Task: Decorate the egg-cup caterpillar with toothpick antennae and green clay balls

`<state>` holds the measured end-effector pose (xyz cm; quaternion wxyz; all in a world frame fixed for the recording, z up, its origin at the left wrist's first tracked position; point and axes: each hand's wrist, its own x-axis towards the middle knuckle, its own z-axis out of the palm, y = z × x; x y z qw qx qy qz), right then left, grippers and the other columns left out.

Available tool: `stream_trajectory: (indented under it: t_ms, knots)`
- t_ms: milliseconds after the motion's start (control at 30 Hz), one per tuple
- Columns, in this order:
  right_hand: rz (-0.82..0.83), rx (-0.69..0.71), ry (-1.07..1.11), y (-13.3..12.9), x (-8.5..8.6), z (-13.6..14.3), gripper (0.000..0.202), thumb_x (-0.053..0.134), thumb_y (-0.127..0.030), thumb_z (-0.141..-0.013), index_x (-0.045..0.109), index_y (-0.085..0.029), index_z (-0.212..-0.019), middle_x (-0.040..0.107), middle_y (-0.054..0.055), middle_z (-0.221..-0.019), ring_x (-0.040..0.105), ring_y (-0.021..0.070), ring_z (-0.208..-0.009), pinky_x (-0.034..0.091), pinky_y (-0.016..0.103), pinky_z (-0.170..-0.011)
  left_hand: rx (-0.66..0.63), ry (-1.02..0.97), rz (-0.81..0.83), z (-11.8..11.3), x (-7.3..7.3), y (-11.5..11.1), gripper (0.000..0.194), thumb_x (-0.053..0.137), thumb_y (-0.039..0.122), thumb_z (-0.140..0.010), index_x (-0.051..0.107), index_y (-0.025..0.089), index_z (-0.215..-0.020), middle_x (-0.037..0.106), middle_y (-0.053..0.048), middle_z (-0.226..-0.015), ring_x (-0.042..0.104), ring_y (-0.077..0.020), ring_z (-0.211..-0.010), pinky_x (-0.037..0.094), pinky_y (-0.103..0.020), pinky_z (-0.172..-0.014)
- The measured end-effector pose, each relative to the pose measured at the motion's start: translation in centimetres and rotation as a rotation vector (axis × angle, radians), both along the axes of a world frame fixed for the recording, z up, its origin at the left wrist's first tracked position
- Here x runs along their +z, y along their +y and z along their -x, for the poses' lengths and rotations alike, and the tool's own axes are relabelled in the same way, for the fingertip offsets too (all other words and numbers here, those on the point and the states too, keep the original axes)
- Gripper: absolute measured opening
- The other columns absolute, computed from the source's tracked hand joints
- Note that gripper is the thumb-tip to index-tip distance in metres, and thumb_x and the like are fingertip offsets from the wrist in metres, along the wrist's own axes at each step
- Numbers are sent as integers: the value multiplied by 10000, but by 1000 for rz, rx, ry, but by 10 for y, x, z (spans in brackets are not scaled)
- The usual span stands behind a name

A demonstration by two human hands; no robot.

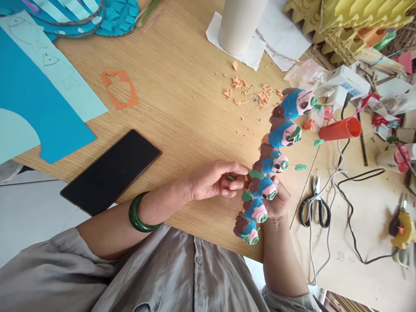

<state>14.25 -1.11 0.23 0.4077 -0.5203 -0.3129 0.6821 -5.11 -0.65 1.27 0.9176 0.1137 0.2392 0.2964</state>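
My right hand (pixel 277 200) holds a long craft strip (pixel 268 162) from behind, over the table's front edge; most of its fingers are hidden. The strip looks like painted egg-carton cups in a row, blue and brown with pink ends, black spots and green rings. Several green leaf-shaped pieces (pixel 300 167) stick out along it. My left hand (pixel 221 180) is closed beside the strip's middle, its index finger reaching a green leaf (pixel 256 174) there. A small green piece (pixel 230 178) shows between its curled fingers. A dark green bangle (pixel 138 214) circles the left wrist.
A black phone (pixel 110 171) lies at left, near blue paper (pixel 69 134) and an orange cut-out card (pixel 119 89). Orange scraps (pixel 240 84) are scattered behind the strip. Scissors (pixel 315 206), cables (pixel 349 208), a red tube (pixel 339 128) and a glue gun (pixel 403 227) lie at right.
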Motion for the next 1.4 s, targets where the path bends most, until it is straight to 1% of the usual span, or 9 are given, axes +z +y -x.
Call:
stream_trajectory:
  t_ms: [267,400,533,633,800,933,1133,1300,1400]
  knots:
    - [-7,20,-18,0,1,-1,423,804,-624,-577,605,-255,-635,582,-36,-529,500,143,-453,487,307,-485,-29,23,-74,1,-2,-3,195,706,304,-846,653,129,-780,405,62,-524,246,-38,-470,243,-152,-433]
    - [-41,36,-49,1,-2,-2,397,777,-623,-622,634,-258,-685,613,-19,-580,505,153,-487,479,319,-509,-24,56,-98,2,-3,-3,223,712,319,-852,644,130,-755,403,63,-518,250,-28,-455,230,-160,-428]
    - [-75,27,-16,2,-4,-4,357,792,-586,-648,680,-255,-723,618,-26,-600,504,138,-491,469,301,-519,-17,50,-111,1,-4,0,198,695,259,-826,606,133,-702,407,60,-510,252,-20,-440,225,-156,-422]
    - [-106,28,-17,2,-3,-5,311,800,-547,-687,715,-260,-773,670,-22,-670,561,141,-541,498,302,-566,-1,70,-100,3,-4,3,206,685,242,-809,578,133,-671,420,58,-511,242,-13,-435,231,-151,-420]
    - [-174,6,-81,3,1,-9,275,808,-480,-740,757,-284,-926,734,-17,-816,637,149,-653,532,309,-661,-33,193,-130,10,-1,3,145,645,260,-833,682,123,-801,482,34,-524,330,-39,-452,233,-159,-415]
    - [-162,7,-37,3,3,-9,268,838,-454,-718,772,-278,-910,730,-18,-787,618,140,-619,527,293,-627,-27,197,-162,10,-1,2,162,646,263,-844,706,117,-806,486,31,-528,347,-44,-459,241,-157,-409]
    - [-29,-30,140,2,3,-3,292,878,-477,-647,748,-241,-760,661,-31,-651,546,107,-524,472,239,-503,41,50,-27,-1,-9,1,75,727,200,-806,706,128,-799,388,79,-555,281,-19,-473,252,-120,-423]
    - [-19,-52,204,1,2,1,325,896,-439,-625,645,-236,-586,548,-58,-517,431,93,-446,422,236,-462,56,48,-121,-3,-12,-3,253,764,339,-849,664,132,-743,428,68,-543,319,-21,-483,271,-133,-442]
    - [-44,-53,149,0,1,1,316,890,-475,-617,678,-242,-611,604,-43,-554,473,108,-467,444,254,-481,58,83,-143,-2,-12,-4,329,777,381,-837,612,137,-691,442,68,-520,317,-21,-466,269,-150,-440]
